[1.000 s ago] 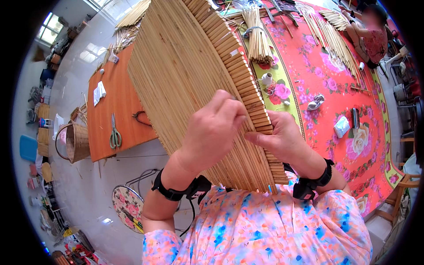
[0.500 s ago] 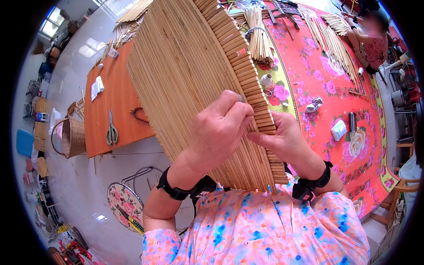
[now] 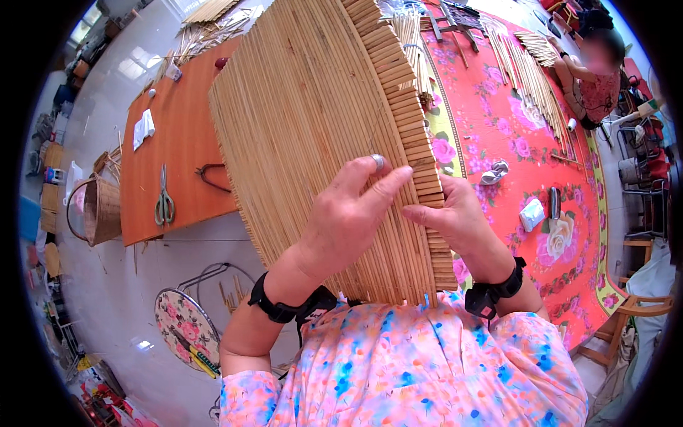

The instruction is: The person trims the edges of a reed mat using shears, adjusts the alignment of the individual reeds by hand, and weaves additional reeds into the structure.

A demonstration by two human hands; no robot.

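A large panel of thin straw-coloured stalks point(image 3: 306, 121), laid side by side, leans up from my lap. A row of short cut stalks point(image 3: 407, 117) runs along its right edge. My right hand point(image 3: 459, 217) grips that edge, thumb on top and the other fingers hidden behind. My left hand point(image 3: 348, 213) is over the panel's face beside the edge, its fingers curled and its thumb stretched toward the short stalks. A ring is on one finger. Whatever those curled fingers hold, if anything, is too small or hidden to make out.
On the left, an orange table point(image 3: 181, 128) bears scissors point(image 3: 164, 199); a woven basket point(image 3: 102, 210) stands beside it. A round floral stool point(image 3: 186, 324) is below. A red floral cloth point(image 3: 491, 107) on the right carries stalk bundles point(image 3: 533, 85). Another person point(image 3: 597, 82) sits beyond.
My left thumb has come away from the curled fingers and stretched toward the edge. My right hand keeps its hold. The surroundings have shifted slightly left in view.
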